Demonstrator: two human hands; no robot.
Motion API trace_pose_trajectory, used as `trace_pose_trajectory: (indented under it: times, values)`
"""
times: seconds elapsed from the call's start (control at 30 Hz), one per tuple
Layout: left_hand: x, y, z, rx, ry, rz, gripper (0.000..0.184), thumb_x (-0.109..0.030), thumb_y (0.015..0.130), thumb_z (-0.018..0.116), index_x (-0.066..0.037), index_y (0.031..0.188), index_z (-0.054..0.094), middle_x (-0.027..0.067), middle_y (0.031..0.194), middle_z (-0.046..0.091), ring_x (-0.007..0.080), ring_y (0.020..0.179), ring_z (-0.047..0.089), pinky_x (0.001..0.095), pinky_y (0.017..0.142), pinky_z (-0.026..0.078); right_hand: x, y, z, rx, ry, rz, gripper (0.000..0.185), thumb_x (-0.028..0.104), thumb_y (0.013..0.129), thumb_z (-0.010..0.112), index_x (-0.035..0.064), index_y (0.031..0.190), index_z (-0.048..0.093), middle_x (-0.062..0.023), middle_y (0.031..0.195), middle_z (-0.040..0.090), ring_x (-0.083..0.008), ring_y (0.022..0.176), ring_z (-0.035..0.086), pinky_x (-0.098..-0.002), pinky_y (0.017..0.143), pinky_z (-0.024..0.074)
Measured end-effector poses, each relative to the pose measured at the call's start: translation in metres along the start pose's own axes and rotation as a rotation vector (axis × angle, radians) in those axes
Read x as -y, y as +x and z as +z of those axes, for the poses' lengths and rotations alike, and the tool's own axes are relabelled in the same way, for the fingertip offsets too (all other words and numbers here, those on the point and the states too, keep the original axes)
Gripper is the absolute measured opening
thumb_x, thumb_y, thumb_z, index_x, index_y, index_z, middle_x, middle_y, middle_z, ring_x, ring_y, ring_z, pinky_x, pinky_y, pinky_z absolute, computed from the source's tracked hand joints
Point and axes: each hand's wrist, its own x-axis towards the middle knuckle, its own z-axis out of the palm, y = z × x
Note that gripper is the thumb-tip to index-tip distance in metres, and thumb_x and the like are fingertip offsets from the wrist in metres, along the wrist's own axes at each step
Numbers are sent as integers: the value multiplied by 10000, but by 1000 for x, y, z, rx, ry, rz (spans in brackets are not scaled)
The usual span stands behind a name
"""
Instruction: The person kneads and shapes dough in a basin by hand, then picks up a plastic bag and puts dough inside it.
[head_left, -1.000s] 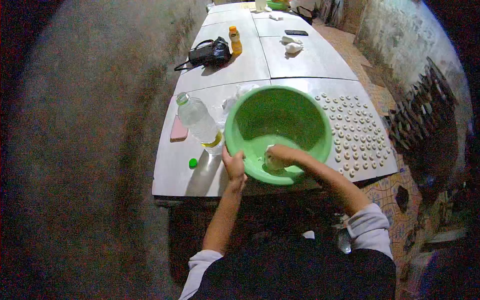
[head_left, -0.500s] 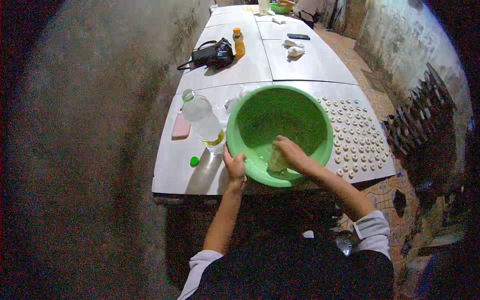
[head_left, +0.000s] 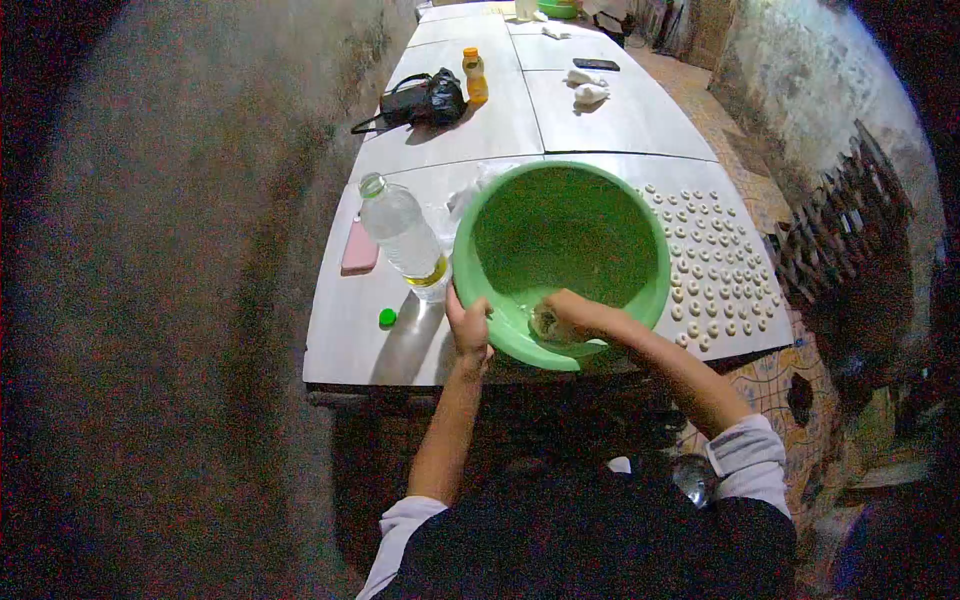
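A large green basin (head_left: 657,285) stands near the table's front edge, tilted toward me. My left hand (head_left: 467,325) is closed on its front-left rim, with the thumb over the edge. Inside the basin, low at the front wall, my right hand (head_left: 572,313) makes a fist on a pale lump that looks like dough (head_left: 544,323); the fingers hide most of it. Wet whitish smears coat the wall around it. Just left of the basin stands an uncapped clear bottle (head_left: 402,232) of liquid with a yellow band, its green cap (head_left: 387,318) lying close by.
Rows of small pale rings (head_left: 712,328) cover the table right of the basin. A pink phone-like case (head_left: 359,248) lies at left. Farther back are a black bag (head_left: 425,102), an orange-capped bottle (head_left: 474,77), a dark phone (head_left: 597,64) and white crumpled pieces (head_left: 590,94).
My right hand has pressed down and slightly left into the basin, and less of the pale lump shows. My left hand keeps its hold on the rim.
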Motion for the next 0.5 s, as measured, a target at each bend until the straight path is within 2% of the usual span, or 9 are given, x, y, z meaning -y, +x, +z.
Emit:
trace_pose_trajectory:
  times: [0.03,0.1,0.17,0.23,0.27,0.3,0.33,0.43,0.5]
  values:
    - [-2,-2,1,1,-3,4,476,14,616,445,1,1092,433,38,866,502,142,742,482,247,662,410,-1,0,-2,-2,-4,-1,203,97,615,628,44,810,615,-120,736,622,-192,652,577,-334,605,458]
    - [-10,-3,1,8,125,-13,478,5,607,446,4,1086,436,59,883,506,164,761,489,262,696,412,2,0,-13,141,82,80,239,89,604,631,42,838,616,-117,745,623,-179,649,575,-329,599,460]
    - [0,2,-11,15,194,-21,480,-2,599,455,4,1079,438,69,889,508,168,771,491,260,699,410,-40,1,-20,214,966,210,245,131,637,648,34,858,606,-110,752,624,-166,615,560,-333,569,453]
    - [3,5,-13,-23,360,90,479,-7,597,468,3,1075,439,67,888,511,160,767,488,256,680,408,10,-5,-65,71,3,39,215,164,696,634,21,854,601,-111,754,619,-166,621,556,-331,560,450]
    - [18,12,-17,-1,200,108,469,-6,599,474,6,1068,450,63,893,514,153,769,490,257,671,410,20,-6,-77,1,-17,95,223,181,714,628,23,869,603,-113,757,619,-167,626,557,-333,563,449]
    - [18,12,-17,-1,201,107,469,-6,599,474,6,1068,450,63,893,514,153,769,490,257,671,410,27,-7,-83,-71,-37,152,231,197,731,622,26,885,605,-114,760,619,-168,631,557,-335,566,448]
    - [17,11,-16,22,133,91,469,1,601,473,8,1069,453,65,897,515,153,768,490,255,669,411,35,-11,-80,-180,97,135,225,199,737,607,35,891,609,-122,775,623,-198,631,561,-355,585,449]
    - [10,6,-8,6,59,30,479,21,608,468,11,1086,448,63,908,515,149,748,484,254,650,411,-117,38,34,-86,-137,11,225,178,705,608,27,872,605,-140,750,616,-229,619,553,-382,592,441]
    - [11,6,-7,8,40,30,424,-25,651,471,-22,1073,438,27,846,520,117,680,490,217,576,406,-121,27,57,-205,422,-88,215,153,670,593,23,841,602,-157,737,605,-257,626,555,-396,595,439]
